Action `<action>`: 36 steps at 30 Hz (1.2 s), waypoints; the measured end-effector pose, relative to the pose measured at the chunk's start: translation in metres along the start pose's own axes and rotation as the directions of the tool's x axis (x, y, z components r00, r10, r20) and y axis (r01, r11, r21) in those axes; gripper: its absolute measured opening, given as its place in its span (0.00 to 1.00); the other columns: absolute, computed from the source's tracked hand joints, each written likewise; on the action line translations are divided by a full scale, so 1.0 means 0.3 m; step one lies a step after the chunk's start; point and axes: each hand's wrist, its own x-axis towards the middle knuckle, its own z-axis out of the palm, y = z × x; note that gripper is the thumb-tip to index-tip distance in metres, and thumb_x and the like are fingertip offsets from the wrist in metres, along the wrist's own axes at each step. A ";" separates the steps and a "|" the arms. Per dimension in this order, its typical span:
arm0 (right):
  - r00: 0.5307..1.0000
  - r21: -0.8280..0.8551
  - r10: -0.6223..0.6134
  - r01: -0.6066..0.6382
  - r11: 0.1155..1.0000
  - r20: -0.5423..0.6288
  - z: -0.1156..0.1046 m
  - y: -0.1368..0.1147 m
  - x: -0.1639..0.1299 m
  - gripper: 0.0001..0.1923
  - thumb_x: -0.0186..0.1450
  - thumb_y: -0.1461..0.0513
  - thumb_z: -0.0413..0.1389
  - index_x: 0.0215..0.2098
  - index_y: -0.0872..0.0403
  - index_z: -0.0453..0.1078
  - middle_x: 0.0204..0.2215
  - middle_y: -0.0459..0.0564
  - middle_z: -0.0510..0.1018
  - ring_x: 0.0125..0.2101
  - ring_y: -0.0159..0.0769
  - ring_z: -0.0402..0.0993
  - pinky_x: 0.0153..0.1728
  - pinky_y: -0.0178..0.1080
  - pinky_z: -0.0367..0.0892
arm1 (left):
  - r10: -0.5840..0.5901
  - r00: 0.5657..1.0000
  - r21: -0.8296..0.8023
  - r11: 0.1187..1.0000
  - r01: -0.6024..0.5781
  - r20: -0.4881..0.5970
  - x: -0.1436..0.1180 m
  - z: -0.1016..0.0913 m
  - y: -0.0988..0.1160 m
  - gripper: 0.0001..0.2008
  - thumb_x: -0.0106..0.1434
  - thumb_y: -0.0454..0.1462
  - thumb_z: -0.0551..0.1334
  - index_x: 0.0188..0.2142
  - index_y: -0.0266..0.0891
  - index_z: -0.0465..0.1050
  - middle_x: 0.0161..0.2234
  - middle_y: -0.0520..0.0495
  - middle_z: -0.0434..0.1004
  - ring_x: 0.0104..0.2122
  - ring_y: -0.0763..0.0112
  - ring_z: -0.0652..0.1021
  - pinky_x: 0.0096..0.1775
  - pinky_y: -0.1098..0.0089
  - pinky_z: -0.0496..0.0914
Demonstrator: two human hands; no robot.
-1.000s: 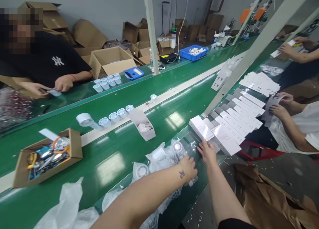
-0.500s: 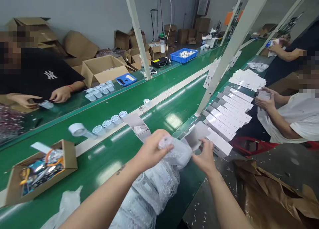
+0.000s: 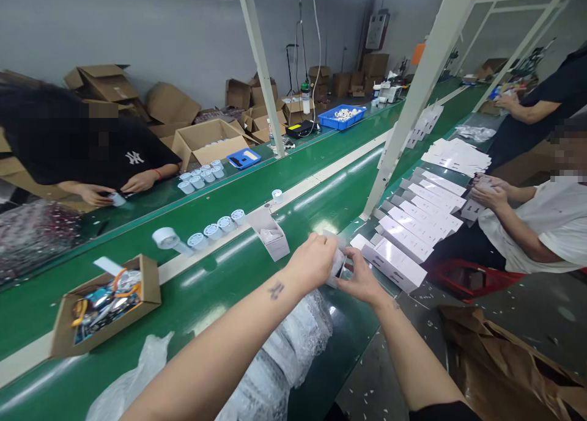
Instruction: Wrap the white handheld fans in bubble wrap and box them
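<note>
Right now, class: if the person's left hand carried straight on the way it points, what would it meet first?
Probably the small white box it already pinches with the right hand; beyond that, the row of white cartons, though depth is unclear.

Bare green belt [image 3: 321, 210] lies open ahead, flanked by white post [image 3: 403, 121] and open box [image 3: 273, 234].
</note>
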 end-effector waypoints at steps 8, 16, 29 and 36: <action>0.995 0.179 0.073 -0.084 0.980 0.069 -0.042 0.037 -0.010 0.38 0.51 0.63 0.64 0.57 0.47 0.57 0.55 0.54 0.68 0.53 0.43 0.70 0.46 0.45 0.73 | 0.132 0.990 0.145 0.980 -0.139 0.052 0.017 0.130 0.058 0.22 0.62 0.37 0.61 0.55 0.35 0.65 0.57 0.32 0.66 0.59 0.47 0.63 0.53 0.50 0.64; 0.866 -0.582 0.384 -0.499 0.642 -0.319 -0.297 0.169 0.247 0.17 0.62 0.62 0.54 0.49 0.57 0.71 0.50 0.67 0.74 0.52 0.55 0.71 0.50 0.57 0.65 | 0.181 0.979 0.220 0.963 -0.158 -0.088 -0.004 0.319 0.019 0.10 0.66 0.32 0.54 0.35 0.39 0.74 0.48 0.40 0.71 0.52 0.53 0.67 0.48 0.50 0.68; 0.939 -0.784 0.341 -0.250 0.569 -0.052 -0.290 0.073 0.303 0.15 0.56 0.65 0.53 0.43 0.54 0.69 0.36 0.57 0.77 0.39 0.48 0.75 0.38 0.43 0.66 | -0.460 0.774 0.191 0.793 0.578 -0.435 -0.416 0.100 -0.450 0.14 0.66 0.42 0.55 0.32 0.41 0.77 0.44 0.39 0.70 0.43 0.52 0.69 0.45 0.55 0.69; 0.982 -0.538 -0.047 -0.059 0.841 -0.181 -0.095 -0.004 0.124 0.20 0.59 0.66 0.46 0.49 0.55 0.65 0.45 0.59 0.74 0.46 0.47 0.73 0.48 0.47 0.67 | -0.506 0.811 0.121 0.822 0.557 -0.293 -0.244 0.239 -0.389 0.15 0.65 0.35 0.52 0.46 0.33 0.74 0.54 0.29 0.68 0.53 0.44 0.67 0.47 0.51 0.66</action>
